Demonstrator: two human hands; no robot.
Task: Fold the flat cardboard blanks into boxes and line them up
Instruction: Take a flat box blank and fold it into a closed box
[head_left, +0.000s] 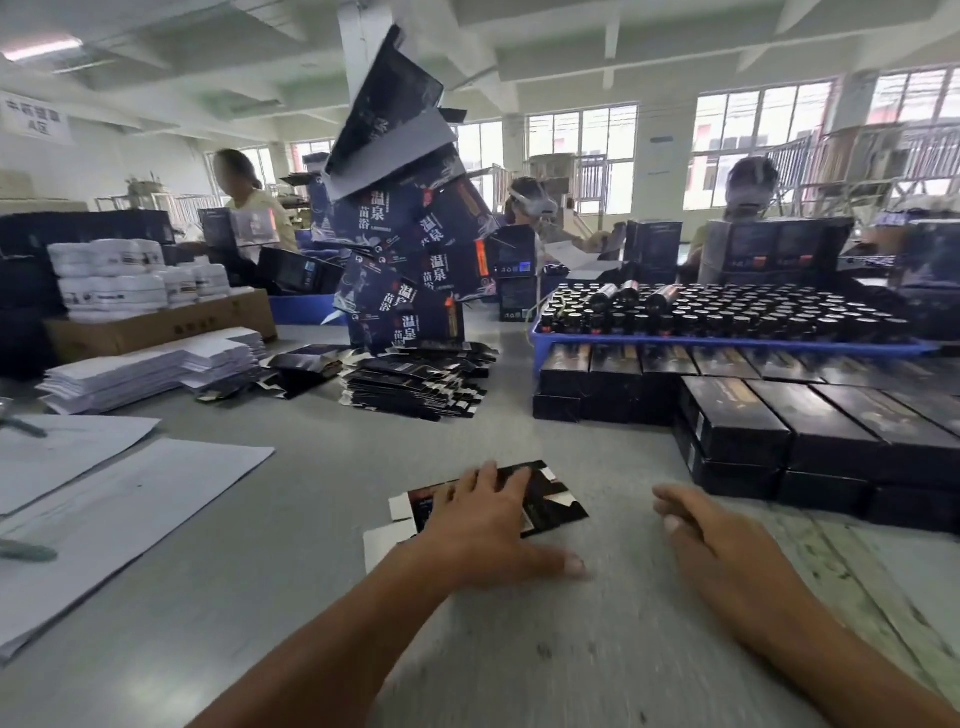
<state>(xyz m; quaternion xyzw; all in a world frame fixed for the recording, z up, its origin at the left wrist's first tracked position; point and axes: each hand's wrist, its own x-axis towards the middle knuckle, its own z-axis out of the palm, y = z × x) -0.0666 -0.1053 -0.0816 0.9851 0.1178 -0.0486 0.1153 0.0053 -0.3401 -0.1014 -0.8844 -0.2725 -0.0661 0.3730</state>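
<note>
My left hand (480, 519) lies flat, fingers spread, pressing a dark flat cardboard blank (550, 501) onto the grey table (311, 571). My right hand (722, 540) hovers beside it, fingers relaxed, empty. Finished black boxes (779, 421) are stacked at right.

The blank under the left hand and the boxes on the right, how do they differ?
The blank lies flat and unfolded, flaps spread, while the boxes are folded up into closed blocks. The blank is alone on the table with the left hand resting on it; the boxes are stacked in rows, untouched. Both are dark printed cardboard.
</note>
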